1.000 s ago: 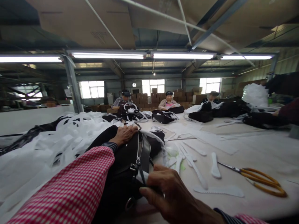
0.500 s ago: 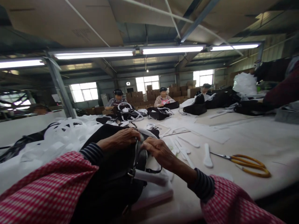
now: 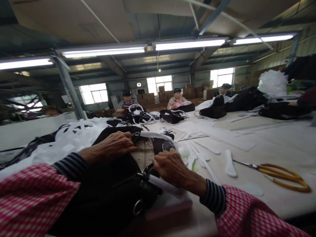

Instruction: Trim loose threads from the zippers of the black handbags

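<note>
The left hand (image 3: 112, 144) lies flat, palm down, on the far side of a black handbag (image 3: 116, 184) that rests on the near edge of the white worktable (image 3: 278, 144), its opening spread to show a tan lining (image 3: 144, 153). The right hand (image 3: 170, 166) curls its fingers over the bag's right rim, gripping it beside a metal ring (image 3: 138, 207). Yellow-handled scissors (image 3: 281, 172) lie well apart to the right, with white foam strips (image 3: 229, 163) between, and 3 people sit at the far end

Left hand (image 3: 112, 144) fingertips buried in black bag (image 3: 108, 191) opening; bag's near end cut off below; right hand (image 3: 170, 166) fingertips hidden.
</note>
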The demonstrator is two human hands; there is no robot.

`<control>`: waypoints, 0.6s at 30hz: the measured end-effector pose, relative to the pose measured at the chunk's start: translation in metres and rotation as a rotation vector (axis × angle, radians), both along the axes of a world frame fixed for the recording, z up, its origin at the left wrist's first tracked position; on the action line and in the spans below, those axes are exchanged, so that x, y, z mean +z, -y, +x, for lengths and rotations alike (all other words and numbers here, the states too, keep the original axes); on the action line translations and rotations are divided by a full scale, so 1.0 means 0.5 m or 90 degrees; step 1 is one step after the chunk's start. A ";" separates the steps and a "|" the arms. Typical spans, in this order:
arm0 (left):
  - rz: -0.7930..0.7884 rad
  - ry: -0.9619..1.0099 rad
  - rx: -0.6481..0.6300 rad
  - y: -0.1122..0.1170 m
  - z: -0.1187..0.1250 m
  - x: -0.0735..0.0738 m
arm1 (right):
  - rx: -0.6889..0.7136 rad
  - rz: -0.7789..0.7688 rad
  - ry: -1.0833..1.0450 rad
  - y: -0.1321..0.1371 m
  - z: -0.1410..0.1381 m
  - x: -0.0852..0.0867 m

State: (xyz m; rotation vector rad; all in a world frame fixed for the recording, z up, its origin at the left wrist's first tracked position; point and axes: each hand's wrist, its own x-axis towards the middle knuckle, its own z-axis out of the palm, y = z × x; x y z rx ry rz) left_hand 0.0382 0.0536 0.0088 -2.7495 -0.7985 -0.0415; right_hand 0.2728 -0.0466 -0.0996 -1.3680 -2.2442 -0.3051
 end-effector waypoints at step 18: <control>-0.047 -0.020 0.092 -0.035 0.040 -0.072 | -0.044 -0.186 -0.098 -0.221 -0.048 0.020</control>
